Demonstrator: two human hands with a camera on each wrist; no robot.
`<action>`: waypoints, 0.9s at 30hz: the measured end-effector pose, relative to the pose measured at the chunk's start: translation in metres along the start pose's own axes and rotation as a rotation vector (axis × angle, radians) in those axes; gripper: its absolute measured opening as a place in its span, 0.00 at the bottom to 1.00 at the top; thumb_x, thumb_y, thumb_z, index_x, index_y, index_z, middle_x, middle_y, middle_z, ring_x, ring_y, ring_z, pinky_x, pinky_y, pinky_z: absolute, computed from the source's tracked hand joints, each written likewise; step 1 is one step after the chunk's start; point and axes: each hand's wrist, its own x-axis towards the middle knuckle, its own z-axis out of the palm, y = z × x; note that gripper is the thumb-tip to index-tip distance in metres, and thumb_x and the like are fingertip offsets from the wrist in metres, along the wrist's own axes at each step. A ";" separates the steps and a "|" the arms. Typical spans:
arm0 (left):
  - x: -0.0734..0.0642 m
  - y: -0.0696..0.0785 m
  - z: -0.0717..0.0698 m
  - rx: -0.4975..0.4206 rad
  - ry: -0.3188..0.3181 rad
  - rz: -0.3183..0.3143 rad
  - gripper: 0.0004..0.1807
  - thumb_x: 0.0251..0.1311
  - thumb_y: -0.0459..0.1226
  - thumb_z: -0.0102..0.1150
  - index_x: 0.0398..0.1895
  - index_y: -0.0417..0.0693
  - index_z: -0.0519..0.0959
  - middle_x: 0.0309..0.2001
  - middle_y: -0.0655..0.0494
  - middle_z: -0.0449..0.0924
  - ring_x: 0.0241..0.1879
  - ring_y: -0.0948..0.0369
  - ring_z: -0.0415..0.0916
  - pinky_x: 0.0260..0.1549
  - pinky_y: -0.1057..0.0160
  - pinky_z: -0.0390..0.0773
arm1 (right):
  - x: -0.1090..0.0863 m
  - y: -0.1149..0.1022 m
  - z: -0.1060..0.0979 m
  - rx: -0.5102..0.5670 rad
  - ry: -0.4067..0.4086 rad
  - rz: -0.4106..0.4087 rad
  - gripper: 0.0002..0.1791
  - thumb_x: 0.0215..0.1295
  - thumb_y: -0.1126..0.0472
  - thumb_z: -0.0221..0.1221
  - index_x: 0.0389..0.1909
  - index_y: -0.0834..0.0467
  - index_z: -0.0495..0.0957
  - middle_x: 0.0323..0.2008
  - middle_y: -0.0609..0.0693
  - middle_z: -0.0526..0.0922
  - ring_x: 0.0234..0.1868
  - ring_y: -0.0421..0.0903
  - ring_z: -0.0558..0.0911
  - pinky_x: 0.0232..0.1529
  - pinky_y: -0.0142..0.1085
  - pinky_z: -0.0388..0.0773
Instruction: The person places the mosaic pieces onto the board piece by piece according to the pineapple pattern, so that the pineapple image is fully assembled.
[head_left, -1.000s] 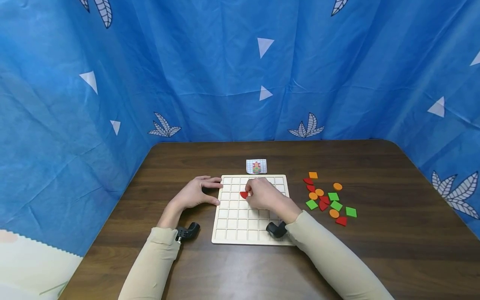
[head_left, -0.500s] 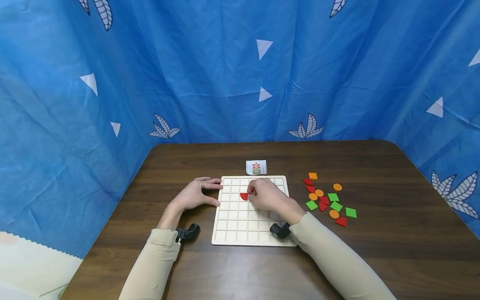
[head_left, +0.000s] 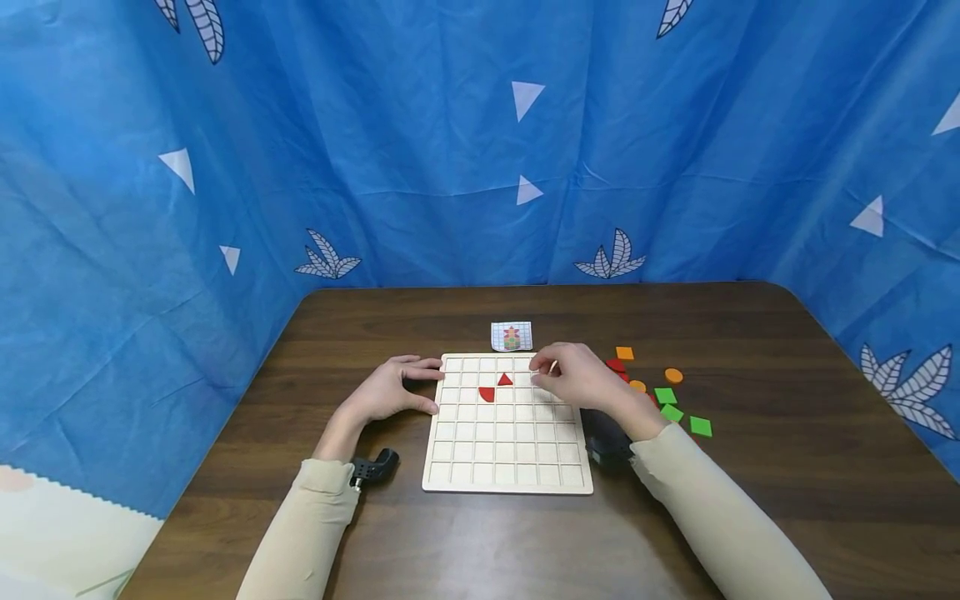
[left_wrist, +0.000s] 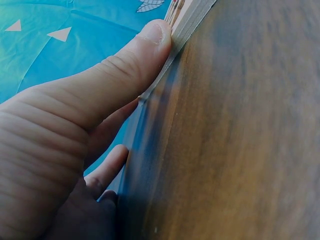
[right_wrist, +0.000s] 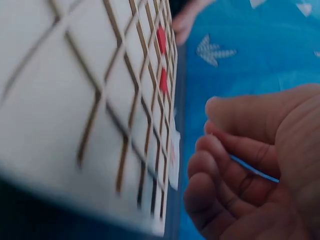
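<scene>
1. While the right hand (head_left: 581,379) hangs over the right side of the gridded board (head_left: 506,454), its thumb and forefinger stand a narrow gap apart, with nothing seen between them; a low sweep leftward could scuff the pieces lying there.

2. Left of those fingertips, a red triangle (head_left: 506,380) occupies its own cell; whether it sits flush cannot be told, and a raised edge could let a brush knock it askew.

3. Left of the triangle and nearer the person, a red rounded piece (head_left: 487,395) runs the same risk.

4. Spread wide, the left hand (head_left: 390,387) touches the board's left edge with thumb and fingers; an uneven push could slide the board across the table (head_left: 420,542) and jolt both pieces.

5. Right of the right hand, partly hidden behind its wrist, green squares (head_left: 671,413) lie near red and orange shapes; a hasty pick there could scatter neighbours.

6. Beyond the board's far edge, a printed card (head_left: 512,337) could be shoved away if the board slips.
</scene>
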 end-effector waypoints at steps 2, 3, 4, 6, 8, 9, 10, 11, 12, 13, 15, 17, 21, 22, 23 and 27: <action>-0.001 0.000 0.000 -0.003 0.002 -0.001 0.33 0.47 0.50 0.81 0.60 0.59 0.85 0.71 0.62 0.75 0.80 0.46 0.53 0.77 0.38 0.55 | -0.004 0.009 -0.009 0.004 0.007 -0.004 0.11 0.68 0.61 0.67 0.49 0.59 0.86 0.38 0.49 0.84 0.36 0.47 0.77 0.35 0.35 0.77; -0.001 0.000 0.000 -0.005 0.002 -0.002 0.33 0.47 0.50 0.81 0.60 0.59 0.85 0.71 0.62 0.75 0.80 0.46 0.53 0.77 0.38 0.55 | -0.005 0.014 -0.013 0.008 0.007 -0.001 0.12 0.68 0.61 0.67 0.50 0.59 0.86 0.38 0.50 0.84 0.36 0.47 0.77 0.35 0.35 0.77; -0.001 0.000 0.000 -0.010 0.002 -0.003 0.33 0.47 0.50 0.81 0.60 0.59 0.85 0.71 0.62 0.75 0.80 0.46 0.53 0.77 0.38 0.55 | -0.007 0.018 -0.018 0.013 0.006 0.005 0.13 0.68 0.61 0.67 0.51 0.59 0.85 0.39 0.50 0.84 0.37 0.47 0.77 0.35 0.35 0.78; 0.000 0.000 0.000 -0.015 0.001 -0.005 0.33 0.47 0.51 0.81 0.60 0.60 0.85 0.71 0.62 0.75 0.80 0.47 0.52 0.77 0.37 0.55 | -0.009 0.030 -0.029 0.022 0.007 0.012 0.14 0.68 0.61 0.67 0.53 0.60 0.85 0.40 0.50 0.85 0.38 0.47 0.78 0.35 0.35 0.79; -0.001 -0.001 0.000 -0.019 0.000 -0.008 0.33 0.47 0.51 0.81 0.60 0.60 0.85 0.72 0.62 0.74 0.80 0.47 0.52 0.76 0.36 0.55 | -0.011 0.041 -0.040 0.030 0.009 0.025 0.15 0.68 0.61 0.68 0.54 0.59 0.84 0.41 0.51 0.85 0.38 0.48 0.78 0.36 0.36 0.79; -0.001 -0.001 0.000 -0.018 0.000 -0.009 0.33 0.47 0.51 0.81 0.60 0.60 0.85 0.72 0.62 0.74 0.80 0.46 0.52 0.76 0.35 0.55 | -0.012 0.047 -0.046 0.032 0.014 0.027 0.16 0.67 0.61 0.68 0.54 0.59 0.84 0.42 0.51 0.86 0.38 0.48 0.78 0.37 0.36 0.80; -0.001 -0.001 0.000 -0.020 0.001 -0.011 0.33 0.47 0.51 0.81 0.60 0.61 0.85 0.72 0.62 0.74 0.80 0.46 0.52 0.76 0.35 0.54 | -0.013 0.054 -0.052 0.033 0.017 0.026 0.16 0.67 0.62 0.68 0.54 0.59 0.84 0.42 0.51 0.86 0.38 0.48 0.79 0.36 0.36 0.80; -0.001 -0.001 0.000 -0.019 0.002 -0.013 0.32 0.47 0.51 0.81 0.60 0.61 0.85 0.72 0.62 0.74 0.80 0.47 0.52 0.76 0.35 0.54 | -0.013 0.060 -0.058 0.035 0.019 0.026 0.16 0.67 0.62 0.68 0.55 0.59 0.84 0.42 0.51 0.86 0.38 0.48 0.78 0.36 0.37 0.80; -0.001 -0.001 0.000 -0.021 0.003 -0.015 0.32 0.47 0.51 0.81 0.60 0.61 0.86 0.72 0.62 0.74 0.80 0.47 0.52 0.76 0.35 0.54 | -0.013 0.067 -0.063 0.042 0.019 0.028 0.17 0.67 0.62 0.68 0.55 0.59 0.84 0.43 0.52 0.86 0.39 0.49 0.78 0.36 0.36 0.80; -0.001 -0.001 0.000 -0.021 0.004 -0.019 0.32 0.47 0.51 0.81 0.60 0.61 0.86 0.72 0.63 0.74 0.80 0.47 0.52 0.76 0.35 0.54 | -0.013 0.074 -0.067 0.050 0.021 0.030 0.17 0.66 0.63 0.69 0.56 0.60 0.83 0.43 0.53 0.87 0.39 0.49 0.78 0.35 0.35 0.80; -0.001 0.000 0.000 -0.021 0.007 -0.025 0.32 0.46 0.51 0.82 0.59 0.62 0.86 0.71 0.63 0.75 0.80 0.47 0.51 0.77 0.36 0.54 | -0.013 0.087 -0.074 0.071 0.016 0.044 0.18 0.66 0.64 0.68 0.56 0.60 0.83 0.45 0.55 0.87 0.40 0.50 0.78 0.35 0.34 0.80; -0.002 0.001 0.000 -0.024 0.005 -0.030 0.33 0.46 0.51 0.82 0.59 0.61 0.86 0.71 0.63 0.75 0.80 0.47 0.51 0.77 0.36 0.54 | -0.012 0.099 -0.078 0.093 0.002 0.066 0.19 0.67 0.64 0.68 0.57 0.60 0.82 0.47 0.57 0.86 0.41 0.51 0.77 0.37 0.34 0.80; -0.003 0.002 0.000 -0.022 0.002 -0.031 0.33 0.46 0.52 0.82 0.60 0.61 0.86 0.71 0.62 0.75 0.80 0.47 0.51 0.77 0.36 0.54 | -0.011 0.116 -0.083 0.098 -0.030 0.119 0.20 0.67 0.62 0.68 0.59 0.59 0.81 0.51 0.59 0.85 0.44 0.52 0.76 0.41 0.36 0.80; -0.003 0.002 0.000 -0.022 0.001 -0.029 0.33 0.46 0.52 0.81 0.60 0.61 0.86 0.71 0.62 0.75 0.80 0.47 0.52 0.77 0.36 0.54 | -0.010 0.118 -0.084 0.093 -0.035 0.129 0.21 0.67 0.62 0.68 0.60 0.59 0.81 0.53 0.59 0.85 0.45 0.53 0.76 0.43 0.36 0.79; -0.003 0.002 0.000 -0.021 0.000 -0.026 0.33 0.46 0.52 0.81 0.60 0.61 0.86 0.71 0.62 0.75 0.80 0.47 0.52 0.77 0.36 0.54 | -0.010 0.121 -0.085 0.087 -0.037 0.141 0.21 0.67 0.61 0.68 0.60 0.59 0.81 0.54 0.59 0.84 0.47 0.53 0.76 0.45 0.37 0.79; -0.001 0.001 0.000 -0.023 0.003 -0.016 0.32 0.47 0.51 0.82 0.60 0.61 0.86 0.71 0.63 0.75 0.80 0.47 0.52 0.77 0.36 0.54 | -0.009 0.130 -0.089 0.064 -0.040 0.173 0.23 0.66 0.61 0.68 0.61 0.60 0.80 0.58 0.61 0.81 0.51 0.55 0.75 0.52 0.44 0.79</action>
